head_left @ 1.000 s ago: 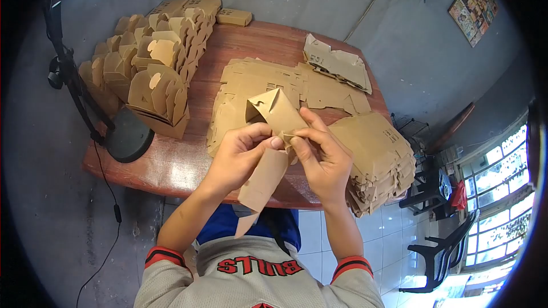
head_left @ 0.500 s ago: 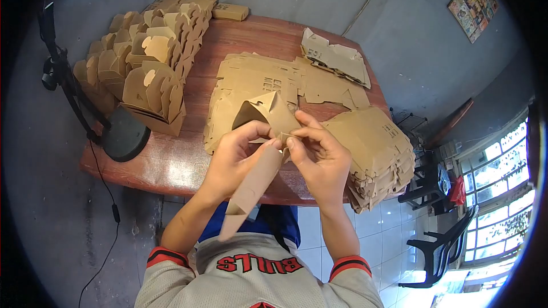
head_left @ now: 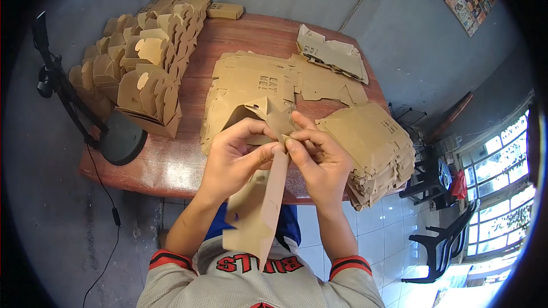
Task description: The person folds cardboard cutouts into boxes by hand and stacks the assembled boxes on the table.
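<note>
A partly folded brown cardboard box (head_left: 260, 208) hangs between both hands, above the table's front edge and my lap. My left hand (head_left: 240, 157) pinches it near its middle with thumb and fingers. Close beside it, my right hand (head_left: 319, 157) pinches a small flap of the same piece. The fingertips nearly touch and hide part of the fold. One end of the cardboard rises behind the fingers over a pile of flat cardboard blanks (head_left: 245, 82), while the lower panels hang toward my shirt.
Rows of folded boxes (head_left: 142, 88) stand at the left of the red table (head_left: 171, 162), near a black lamp base (head_left: 123, 140). Stacked blanks (head_left: 365, 142) lie at right, crumpled cardboard (head_left: 334, 54) behind. A black chair (head_left: 436, 248) is at lower right.
The hanging part of the cardboard has turned and swung, and its lower panels now spread wider over my lap. Both hands keep their pinch in nearly the same place.
</note>
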Motion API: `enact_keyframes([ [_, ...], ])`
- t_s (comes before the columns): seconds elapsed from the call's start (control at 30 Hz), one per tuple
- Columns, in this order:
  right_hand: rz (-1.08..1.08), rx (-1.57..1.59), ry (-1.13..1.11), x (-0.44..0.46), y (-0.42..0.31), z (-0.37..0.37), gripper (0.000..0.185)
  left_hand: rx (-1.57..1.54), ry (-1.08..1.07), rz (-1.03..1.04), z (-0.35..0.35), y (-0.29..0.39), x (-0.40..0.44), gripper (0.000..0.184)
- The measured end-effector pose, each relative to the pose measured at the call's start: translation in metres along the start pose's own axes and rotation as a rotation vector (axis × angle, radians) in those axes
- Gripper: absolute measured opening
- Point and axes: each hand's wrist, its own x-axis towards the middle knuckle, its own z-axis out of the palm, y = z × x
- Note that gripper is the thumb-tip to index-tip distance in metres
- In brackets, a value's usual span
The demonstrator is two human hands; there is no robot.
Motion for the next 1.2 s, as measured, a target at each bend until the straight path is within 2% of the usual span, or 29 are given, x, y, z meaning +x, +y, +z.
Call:
enact_keyframes([
  [0.23,0.058,-0.090,-0.101,0.002,-0.007,-0.006,0.019,-0.133,0.040,-0.037,-0.002,0.001,-0.003,0.020],
  [0.33,-0.182,-0.254,-0.158,0.004,0.000,-0.008,0.021,-0.133,0.036,-0.029,-0.005,0.002,-0.003,0.025],
  [0.43,-0.264,-0.426,-0.210,0.000,0.001,-0.002,0.021,-0.187,0.112,-0.058,0.003,0.017,-0.002,0.032],
  [0.53,-0.594,-0.670,-0.258,-0.004,0.008,0.003,0.020,-0.428,0.125,-0.209,-0.004,0.023,-0.002,0.038],
  [0.6,-0.631,-0.642,-0.277,-0.007,0.011,0.000,0.019,-0.570,0.086,-0.289,-0.004,0.030,-0.003,0.038],
  [0.63,-0.655,-0.628,-0.285,-0.006,0.011,-0.001,0.019,-0.479,0.112,-0.253,-0.004,0.027,-0.001,0.037],
  [0.73,-0.409,-0.511,-0.267,-0.015,0.001,-0.001,0.027,-0.283,0.167,-0.173,-0.003,0.018,-0.003,0.035],
  [0.83,0.058,0.143,-0.112,-0.016,0.000,0.012,0.041,-0.234,0.141,-0.138,-0.002,0.020,-0.003,0.035],
  [1.03,0.200,0.086,-0.197,-0.013,0.003,0.008,0.045,-0.205,0.153,-0.148,-0.001,0.020,-0.009,0.037],
  [1.2,0.252,0.093,-0.163,-0.015,0.001,0.010,0.044,-0.070,0.172,-0.120,0.004,0.028,-0.010,0.037],
])
